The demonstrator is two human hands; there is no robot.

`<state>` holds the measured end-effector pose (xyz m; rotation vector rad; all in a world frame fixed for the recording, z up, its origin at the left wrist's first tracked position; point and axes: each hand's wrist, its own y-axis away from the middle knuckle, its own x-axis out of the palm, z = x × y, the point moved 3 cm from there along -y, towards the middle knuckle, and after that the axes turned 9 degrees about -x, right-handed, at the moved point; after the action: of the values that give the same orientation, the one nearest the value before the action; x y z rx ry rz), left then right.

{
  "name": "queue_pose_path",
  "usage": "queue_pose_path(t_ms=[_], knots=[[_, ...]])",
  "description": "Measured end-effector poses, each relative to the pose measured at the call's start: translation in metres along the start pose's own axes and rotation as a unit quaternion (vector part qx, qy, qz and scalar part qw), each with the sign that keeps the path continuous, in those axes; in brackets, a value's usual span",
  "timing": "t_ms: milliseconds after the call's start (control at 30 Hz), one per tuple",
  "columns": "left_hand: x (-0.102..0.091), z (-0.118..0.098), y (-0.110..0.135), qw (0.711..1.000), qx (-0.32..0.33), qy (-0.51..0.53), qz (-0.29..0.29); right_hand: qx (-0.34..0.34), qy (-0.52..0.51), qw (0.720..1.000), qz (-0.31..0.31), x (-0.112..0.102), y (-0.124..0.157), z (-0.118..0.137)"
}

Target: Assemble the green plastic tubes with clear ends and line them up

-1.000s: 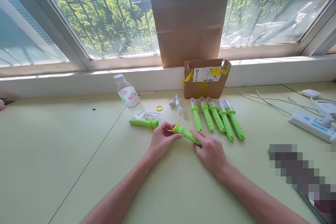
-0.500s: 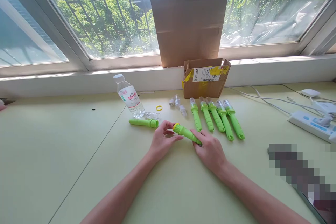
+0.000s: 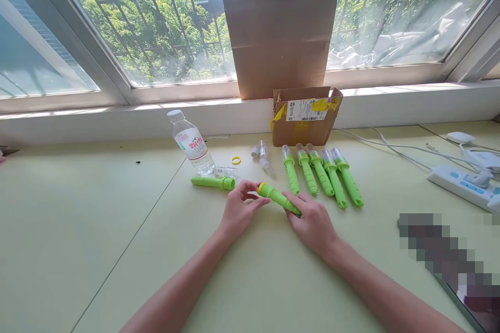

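My right hand (image 3: 312, 218) is wrapped around the lower end of a green plastic handle (image 3: 279, 199), which is held tilted just above the table. A yellow ring (image 3: 260, 188) sits at its ribbed upper end. My left hand (image 3: 240, 208) has its fingertips closed at that ring, with the thumb along the near side; the exact contact is partly hidden. Left of this hand lies another green handle (image 3: 213, 182) with a threaded open end. Behind it is a clear plastic tube (image 3: 226, 172). A loose yellow ring (image 3: 236, 160) and small clear-and-white pieces (image 3: 263, 153) lie farther back.
Several green handles with clear caps (image 3: 320, 174) lie in a row at right. A cardboard box (image 3: 302, 127) stands behind them. A water bottle (image 3: 193, 145) is at left. A power strip (image 3: 461, 187) with cables and a pixelated dark object (image 3: 445, 265) occupy the right side.
The grip of both hands stays nearly the same, with the left thumb shifted slightly up along the handle. One small clear piece behind has rolled a little to the left.
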<state>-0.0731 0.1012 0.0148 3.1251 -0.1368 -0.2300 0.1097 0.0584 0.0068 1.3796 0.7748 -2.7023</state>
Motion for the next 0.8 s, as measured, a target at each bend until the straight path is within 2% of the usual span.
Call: queue_pose_path(t_ms=[300,500,667,800], knots=[[-0.0001,-0.0062,0.0044,0.999,0.025,-0.021,-0.023,-0.047,-0.107,0.993,-0.034,-0.0020,0.0011,-0.0013],[0.0017,-0.0044,0.0038,0.998,0.045,-0.021,-0.042,-0.035,-0.123,0.992,-0.019,-0.0010,0.0018,0.0013],[0.0043,-0.0048,0.0050,0.998,0.044,-0.031,-0.020,-0.018,-0.129,0.991,0.005,-0.0029,0.0003,0.0054],[0.0046,-0.0040,0.0050,0.998,0.053,-0.028,-0.024,-0.013,-0.111,0.993,0.027,-0.0027,0.0006,0.0064]])
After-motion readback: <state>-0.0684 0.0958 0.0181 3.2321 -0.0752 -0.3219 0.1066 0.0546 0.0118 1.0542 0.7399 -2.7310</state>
